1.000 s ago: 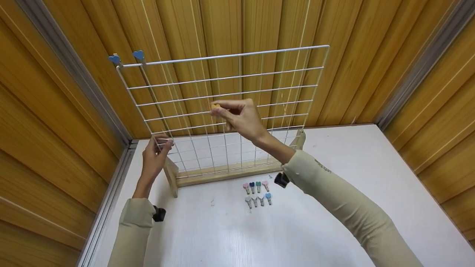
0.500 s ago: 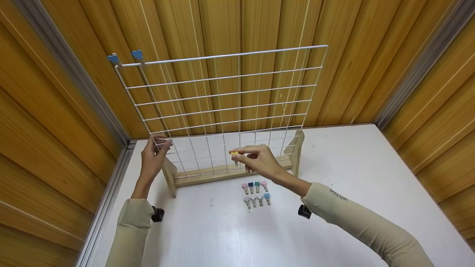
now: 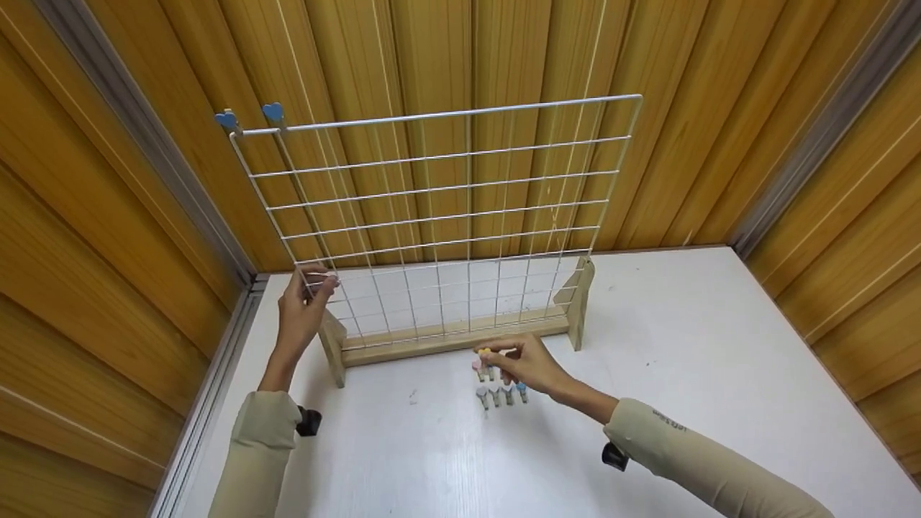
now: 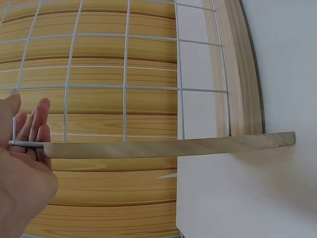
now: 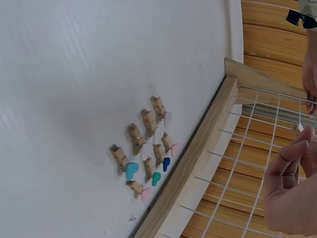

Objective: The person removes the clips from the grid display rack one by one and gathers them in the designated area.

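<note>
My right hand (image 3: 532,365) pinches a small clothespin with a yellow heart (image 3: 485,352) between thumb and fingers. It is over two rows of heart clothespins on the table, partly covering the back row. The front row has grey-white hearts and a light blue heart (image 3: 522,388); in the right wrist view, pink, dark blue and green hearts (image 5: 156,178) show too. My left hand (image 3: 304,306) grips the left edge of an upright white wire grid (image 3: 468,194), fingers curled round it in the left wrist view. Two blue heart clothespins (image 3: 273,111) are at the grid's top left corner.
A wooden base (image 3: 453,338) holds the grid, with an end support (image 3: 578,306) at each side. The white table (image 3: 403,460) reaches back to wood-look panel walls (image 3: 691,129). Metal posts stand in the corners.
My right hand has come down from in front of the grid's middle to the clothespins on the table, still holding the yellow-heart clothespin. The left hand keeps its grip on the grid.
</note>
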A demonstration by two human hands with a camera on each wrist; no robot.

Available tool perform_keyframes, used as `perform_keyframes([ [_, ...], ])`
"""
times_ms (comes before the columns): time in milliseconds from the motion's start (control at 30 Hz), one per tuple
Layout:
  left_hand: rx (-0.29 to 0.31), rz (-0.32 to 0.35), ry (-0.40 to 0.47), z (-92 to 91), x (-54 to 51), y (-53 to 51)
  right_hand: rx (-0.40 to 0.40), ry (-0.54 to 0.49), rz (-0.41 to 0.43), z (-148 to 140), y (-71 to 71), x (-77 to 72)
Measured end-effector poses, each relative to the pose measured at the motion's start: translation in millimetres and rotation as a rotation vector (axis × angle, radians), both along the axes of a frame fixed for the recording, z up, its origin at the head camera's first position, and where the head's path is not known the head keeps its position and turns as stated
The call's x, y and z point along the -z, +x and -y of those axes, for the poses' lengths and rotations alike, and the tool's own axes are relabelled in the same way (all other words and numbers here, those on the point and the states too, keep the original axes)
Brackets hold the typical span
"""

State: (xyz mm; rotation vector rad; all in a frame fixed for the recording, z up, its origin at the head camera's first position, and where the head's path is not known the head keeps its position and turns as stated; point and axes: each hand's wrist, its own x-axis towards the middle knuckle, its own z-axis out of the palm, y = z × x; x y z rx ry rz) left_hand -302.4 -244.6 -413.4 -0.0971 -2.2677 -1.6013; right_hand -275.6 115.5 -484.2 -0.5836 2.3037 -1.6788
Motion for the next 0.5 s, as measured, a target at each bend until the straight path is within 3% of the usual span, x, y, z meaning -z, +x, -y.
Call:
perform_keyframes([
  [233,-0.015,-0.004,-0.005,0.6,6.5,-2.5,0.05,-0.002,0.019,-7.9,8.8,24.0],
  [500,-0.002,0.018,-0.013,0.2,-2.2,0.1,0.033,-0.003,0.061,-11.3,16.7,48.4],
])
